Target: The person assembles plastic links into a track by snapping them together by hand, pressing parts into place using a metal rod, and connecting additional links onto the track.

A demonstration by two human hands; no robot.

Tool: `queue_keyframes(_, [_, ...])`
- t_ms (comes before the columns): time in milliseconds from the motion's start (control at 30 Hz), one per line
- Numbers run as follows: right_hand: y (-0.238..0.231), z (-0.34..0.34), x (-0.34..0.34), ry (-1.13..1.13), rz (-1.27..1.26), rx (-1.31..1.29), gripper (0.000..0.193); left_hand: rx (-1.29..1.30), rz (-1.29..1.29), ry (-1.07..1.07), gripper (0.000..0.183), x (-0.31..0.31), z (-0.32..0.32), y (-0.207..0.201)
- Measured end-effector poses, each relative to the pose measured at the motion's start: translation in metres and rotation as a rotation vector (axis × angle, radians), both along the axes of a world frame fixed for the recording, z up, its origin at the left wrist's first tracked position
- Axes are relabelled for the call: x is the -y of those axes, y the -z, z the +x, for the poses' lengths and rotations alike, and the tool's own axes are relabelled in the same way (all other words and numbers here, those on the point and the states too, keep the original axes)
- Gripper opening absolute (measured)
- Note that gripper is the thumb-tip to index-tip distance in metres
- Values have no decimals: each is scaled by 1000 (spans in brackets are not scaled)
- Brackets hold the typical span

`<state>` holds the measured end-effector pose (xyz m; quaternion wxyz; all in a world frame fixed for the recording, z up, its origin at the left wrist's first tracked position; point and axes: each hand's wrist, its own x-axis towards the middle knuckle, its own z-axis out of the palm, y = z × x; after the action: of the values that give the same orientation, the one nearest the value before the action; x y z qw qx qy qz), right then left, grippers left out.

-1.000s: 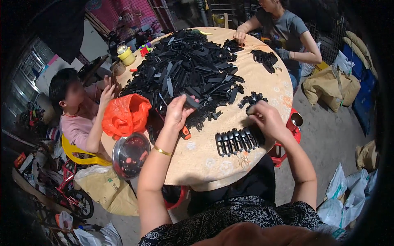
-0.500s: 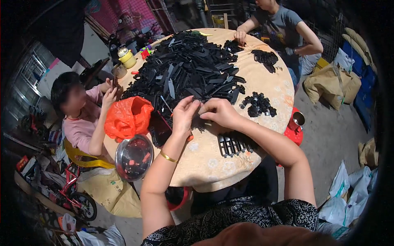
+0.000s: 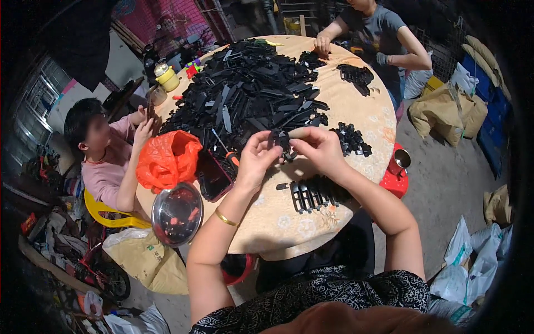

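Observation:
Between the fingertips of my two hands is a small black plastic part [image 3: 279, 138], held above the near side of the table. My left hand [image 3: 258, 161] pinches its left side, and my right hand [image 3: 321, 150] grips it from the right. Fingers cover much of its shape. Just below my hands, black slatted plastic pieces [image 3: 311, 196] lie side by side in a row. A single small black piece [image 3: 282, 186] rests left of that row. Beyond my hands rises a large heap of black plastic parts [image 3: 261, 89]. An orange-handled screwdriver [image 3: 232, 159] lies left of my left hand.
The round table [image 3: 267, 234] has a peach cloth. At its left are a red plastic bag [image 3: 169, 158], a clear round container [image 3: 177, 217] and a dark red-edged flat object [image 3: 216, 177]. One person [image 3: 108, 167] sits left; another [image 3: 378, 39] works at the far right. A red stool [image 3: 395, 181] holds a metal cup.
Both hands have moved slightly right and raised the black part into clearer view. The screwdriver's orange handle and a small black piece beside the row now show. The view has shifted a little.

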<state>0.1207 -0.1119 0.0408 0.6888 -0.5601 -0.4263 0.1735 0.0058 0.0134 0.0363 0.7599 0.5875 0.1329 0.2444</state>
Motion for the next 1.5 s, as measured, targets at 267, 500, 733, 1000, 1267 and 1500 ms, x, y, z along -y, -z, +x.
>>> queue_keyframes(267, [1, 1, 2, 276, 207, 680, 14, -64, -136, 216, 31, 25, -5, -5])
queue_keyframes(500, [-3, -4, 6, 291, 224, 850, 17, 40, -175, 279, 30, 21, -8, -1])
queue_keyframes(733, [-8, -15, 17, 197, 80, 914, 27, 85, -183, 226, 30, 23, -10, -8])
queue_keyframes(1000, [-3, -21, 34, 259, 13, 755, 34, 89, -213, 305, 36, 36, -3, -6])
queue_keyframes(1267, [-16, 21, 109, 399, -543, 673, 33, -444, 1231, 270, 23, -2, -23, -4])
queue_keyframes(1500, [16, 32, 134, 288, -788, 727, 29, -557, 1470, 222, 18, 9, -20, -2])
